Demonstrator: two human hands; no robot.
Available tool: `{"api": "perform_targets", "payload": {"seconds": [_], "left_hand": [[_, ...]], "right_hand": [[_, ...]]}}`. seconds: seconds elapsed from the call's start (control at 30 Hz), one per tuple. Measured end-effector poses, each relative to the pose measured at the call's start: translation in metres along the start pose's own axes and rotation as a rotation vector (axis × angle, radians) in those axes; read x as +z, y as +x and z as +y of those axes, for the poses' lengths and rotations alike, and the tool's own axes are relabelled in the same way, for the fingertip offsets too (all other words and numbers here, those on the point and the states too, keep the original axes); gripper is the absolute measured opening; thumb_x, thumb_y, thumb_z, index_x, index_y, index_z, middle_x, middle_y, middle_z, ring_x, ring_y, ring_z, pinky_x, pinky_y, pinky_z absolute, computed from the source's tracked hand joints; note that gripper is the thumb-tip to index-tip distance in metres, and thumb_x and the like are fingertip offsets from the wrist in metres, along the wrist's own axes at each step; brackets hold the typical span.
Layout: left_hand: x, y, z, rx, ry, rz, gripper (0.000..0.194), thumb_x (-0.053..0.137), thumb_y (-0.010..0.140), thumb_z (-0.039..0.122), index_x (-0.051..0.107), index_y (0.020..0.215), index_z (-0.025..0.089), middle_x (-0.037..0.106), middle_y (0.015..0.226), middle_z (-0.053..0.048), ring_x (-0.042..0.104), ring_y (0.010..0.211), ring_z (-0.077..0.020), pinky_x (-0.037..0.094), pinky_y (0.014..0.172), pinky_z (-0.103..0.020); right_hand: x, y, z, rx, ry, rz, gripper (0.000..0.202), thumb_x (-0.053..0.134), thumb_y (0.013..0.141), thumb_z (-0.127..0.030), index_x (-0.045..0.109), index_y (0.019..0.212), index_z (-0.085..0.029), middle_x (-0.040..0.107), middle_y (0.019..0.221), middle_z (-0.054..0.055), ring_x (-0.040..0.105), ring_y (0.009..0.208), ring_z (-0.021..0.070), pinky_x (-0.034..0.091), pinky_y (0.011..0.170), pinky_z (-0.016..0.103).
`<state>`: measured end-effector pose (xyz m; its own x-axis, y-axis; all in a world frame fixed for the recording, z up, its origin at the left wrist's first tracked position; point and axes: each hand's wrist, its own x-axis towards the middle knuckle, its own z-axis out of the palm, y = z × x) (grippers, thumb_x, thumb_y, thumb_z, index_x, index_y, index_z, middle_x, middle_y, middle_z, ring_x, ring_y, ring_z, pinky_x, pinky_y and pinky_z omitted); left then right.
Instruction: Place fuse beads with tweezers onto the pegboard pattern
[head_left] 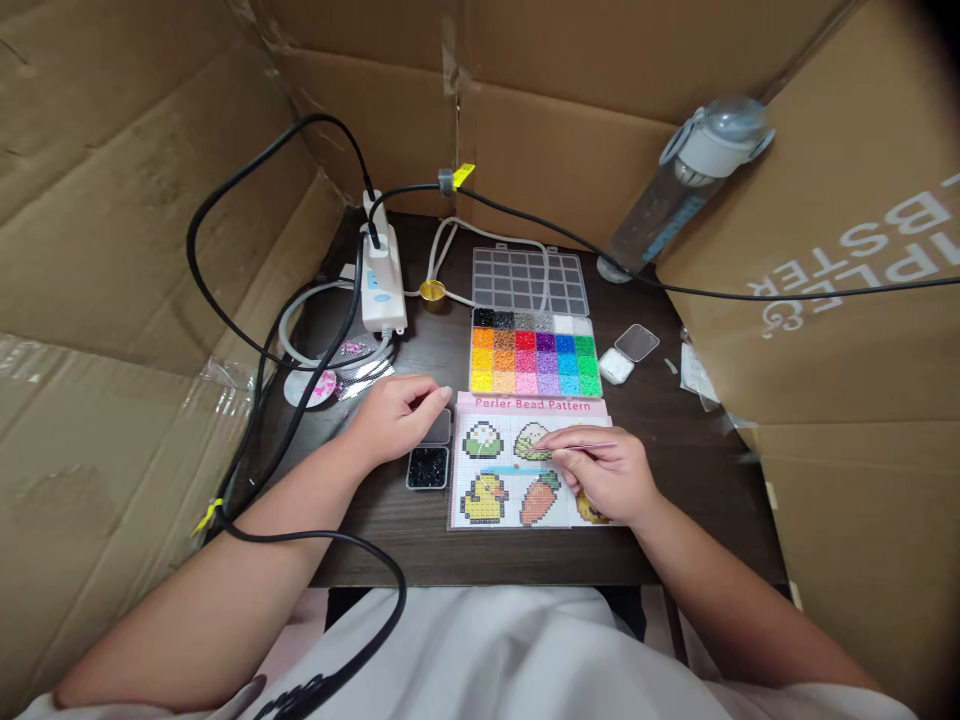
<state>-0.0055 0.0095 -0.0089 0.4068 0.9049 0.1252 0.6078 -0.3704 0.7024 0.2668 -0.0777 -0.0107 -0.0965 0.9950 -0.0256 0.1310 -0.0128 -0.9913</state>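
Observation:
My right hand [604,470] pinches thin pink tweezers [596,447] over the bead pattern sheet [469,485]. Their tip is at the rice ball picture in the upper middle, partly hidden by my fingers. A light-blue strip [510,470] lies across the sheet, above the duck and carrot pictures. To the left, my left hand [397,415] rests loosely curled, thumb pointing right, with nothing visible in it. Just below it sits a small box of black beads [427,467] with its clear lid raised. Behind the sheet stands a sectioned case of coloured beads [536,355], its lid [529,280] folded back.
A box of white beads [617,366] stands at right, near a tilted water bottle [667,205]. White power strip [382,280], black cables [196,250] and a gold cup [432,291] are at back left. Pink bits lie on a round white piece [300,388]. Cardboard walls [562,140] enclose the table.

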Motion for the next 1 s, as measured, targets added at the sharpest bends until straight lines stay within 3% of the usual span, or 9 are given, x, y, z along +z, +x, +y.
{"api": "perform_targets", "payload": {"seconds": [0.23,1.0], "left_hand": [[0.0,0.0,-0.001,-0.004,-0.006,-0.004,0.042,0.048,0.091,0.037,0.048,0.054,0.017,0.042,0.052,0.003,0.038,0.052,-0.0105,0.028,0.054,-0.026],[0.0,0.001,0.0,0.023,-0.009,0.015,0.042,0.049,0.09,0.036,0.046,0.053,0.017,0.041,0.051,0.003,0.038,0.051,-0.0102,0.029,0.053,-0.026]], "right_hand": [[0.001,0.002,0.01,0.008,0.008,-0.084,0.014,0.068,0.083,-0.025,0.08,0.085,-0.018,0.077,0.084,0.008,0.053,0.042,0.0078,0.046,0.037,0.022],[0.0,0.003,0.012,0.053,0.087,-0.067,0.012,0.07,0.083,-0.026,0.08,0.085,-0.019,0.076,0.077,0.007,0.052,0.041,0.0079,0.043,0.035,0.021]]}}
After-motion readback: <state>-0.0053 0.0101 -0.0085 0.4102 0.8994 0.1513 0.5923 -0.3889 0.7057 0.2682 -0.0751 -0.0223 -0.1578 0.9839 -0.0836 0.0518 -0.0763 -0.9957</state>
